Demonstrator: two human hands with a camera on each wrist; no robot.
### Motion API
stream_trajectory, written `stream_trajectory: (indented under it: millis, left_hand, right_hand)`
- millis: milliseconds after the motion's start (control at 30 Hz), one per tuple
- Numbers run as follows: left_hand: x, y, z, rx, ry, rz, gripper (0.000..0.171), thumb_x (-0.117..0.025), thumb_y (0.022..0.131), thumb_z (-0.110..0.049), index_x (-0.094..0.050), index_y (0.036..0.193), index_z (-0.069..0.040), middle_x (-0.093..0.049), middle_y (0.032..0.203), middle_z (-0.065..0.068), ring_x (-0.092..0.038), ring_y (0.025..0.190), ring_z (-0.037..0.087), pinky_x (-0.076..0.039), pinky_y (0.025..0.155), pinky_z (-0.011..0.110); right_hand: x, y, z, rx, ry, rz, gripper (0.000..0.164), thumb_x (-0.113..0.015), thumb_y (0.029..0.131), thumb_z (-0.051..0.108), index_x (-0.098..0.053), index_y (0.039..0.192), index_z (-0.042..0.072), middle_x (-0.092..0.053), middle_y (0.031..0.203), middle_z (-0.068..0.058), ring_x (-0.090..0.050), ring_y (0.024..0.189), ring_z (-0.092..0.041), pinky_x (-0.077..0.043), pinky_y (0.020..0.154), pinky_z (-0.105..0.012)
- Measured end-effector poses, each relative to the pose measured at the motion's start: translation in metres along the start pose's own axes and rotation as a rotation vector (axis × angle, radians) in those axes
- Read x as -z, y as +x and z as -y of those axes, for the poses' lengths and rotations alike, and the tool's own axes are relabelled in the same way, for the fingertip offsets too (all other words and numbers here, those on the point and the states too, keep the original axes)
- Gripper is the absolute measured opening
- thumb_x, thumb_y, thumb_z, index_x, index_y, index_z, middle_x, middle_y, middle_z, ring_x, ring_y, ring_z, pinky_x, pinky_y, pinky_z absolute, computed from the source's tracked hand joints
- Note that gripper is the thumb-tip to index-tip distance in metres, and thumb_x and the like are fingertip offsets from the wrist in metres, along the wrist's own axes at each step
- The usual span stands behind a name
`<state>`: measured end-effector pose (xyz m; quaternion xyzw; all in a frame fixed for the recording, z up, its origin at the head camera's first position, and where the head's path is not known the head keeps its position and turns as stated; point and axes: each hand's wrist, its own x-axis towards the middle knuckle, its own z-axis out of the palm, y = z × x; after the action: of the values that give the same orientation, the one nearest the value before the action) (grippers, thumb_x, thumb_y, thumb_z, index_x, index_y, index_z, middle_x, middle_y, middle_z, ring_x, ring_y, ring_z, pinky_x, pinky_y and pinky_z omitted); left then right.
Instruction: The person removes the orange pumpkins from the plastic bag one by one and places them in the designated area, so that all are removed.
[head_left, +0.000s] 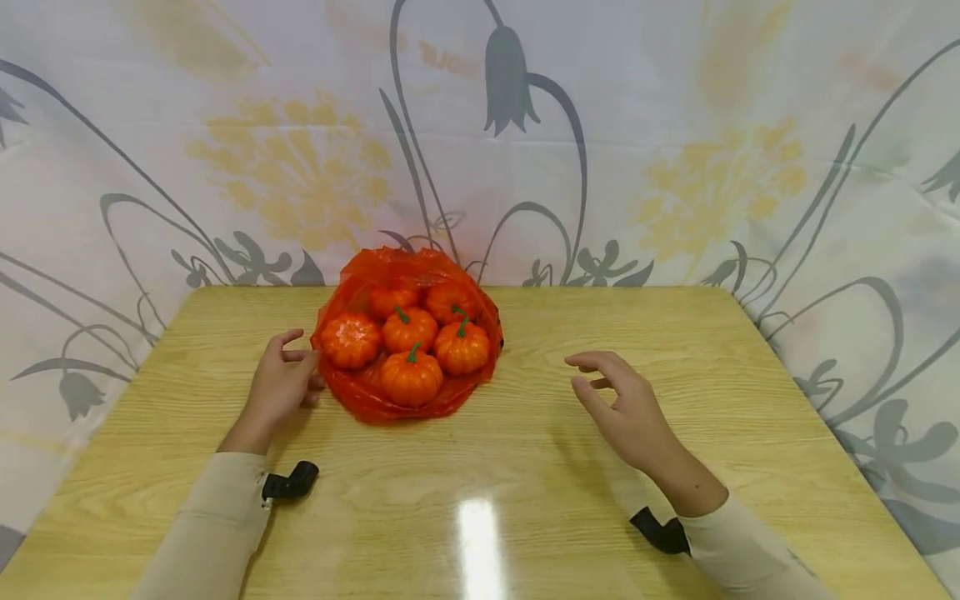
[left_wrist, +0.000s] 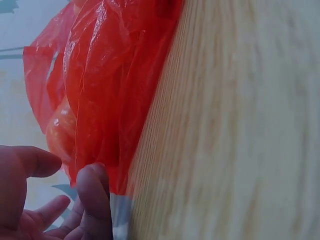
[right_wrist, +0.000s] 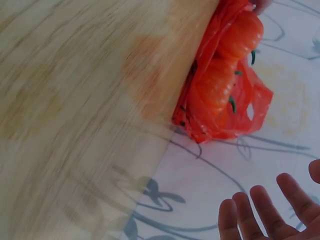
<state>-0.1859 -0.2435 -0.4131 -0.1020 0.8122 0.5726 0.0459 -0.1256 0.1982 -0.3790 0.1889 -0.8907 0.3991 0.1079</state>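
A red plastic bag (head_left: 401, 262) spreads wide at its mouth on the table, with several small orange pumpkins (head_left: 411, 383) with green stems inside. One pumpkin (head_left: 350, 341) at the bag's left shows no stem. My left hand (head_left: 279, 387) is beside the bag's left edge, fingers loosely bent. In the left wrist view its thumb and fingertips are right at the red plastic, which is not gripped. Over the table to the right of the bag, my right hand (head_left: 628, 412) hovers apart from it with relaxed fingers and nothing in them; the right wrist view shows those fingers (right_wrist: 265, 215) spread.
The light wooden table (head_left: 405, 492) ends at a white cloth (head_left: 645, 67) printed with grey and yellow flowers, which hangs behind and at both sides. A black curved piece (head_left: 292, 481) is on the left wrist, another (head_left: 660, 532) on the right.
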Motion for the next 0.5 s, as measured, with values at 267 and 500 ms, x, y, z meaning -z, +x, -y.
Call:
stream_trajectory:
  millis: [267,500]
  left_hand:
    - [0.004,0.006,0.010,0.038,-0.099,0.039,0.060,-0.047,0.106,-0.032,-0.027,0.155,-0.005,-0.059,0.085,-0.003,-0.061,0.059,0.007,-0.056,0.056,0.024]
    - [0.005,0.009,0.016,0.021,-0.130,0.020,0.056,-0.050,0.105,-0.033,-0.034,0.151,-0.006,-0.058,0.076,-0.007,-0.058,0.058,0.006,-0.052,0.052,0.022]
  right_hand:
    - [-0.015,0.013,0.004,0.002,0.041,0.013,0.028,-0.059,0.102,0.017,-0.063,0.129,0.014,-0.062,0.130,-0.004,-0.064,0.108,-0.024,-0.056,0.085,-0.034]
    - [-0.030,0.030,0.007,-0.023,0.100,0.040,0.027,-0.060,0.101,0.020,-0.064,0.128,0.016,-0.062,0.130,-0.005,-0.065,0.104,-0.026,-0.057,0.076,-0.033]
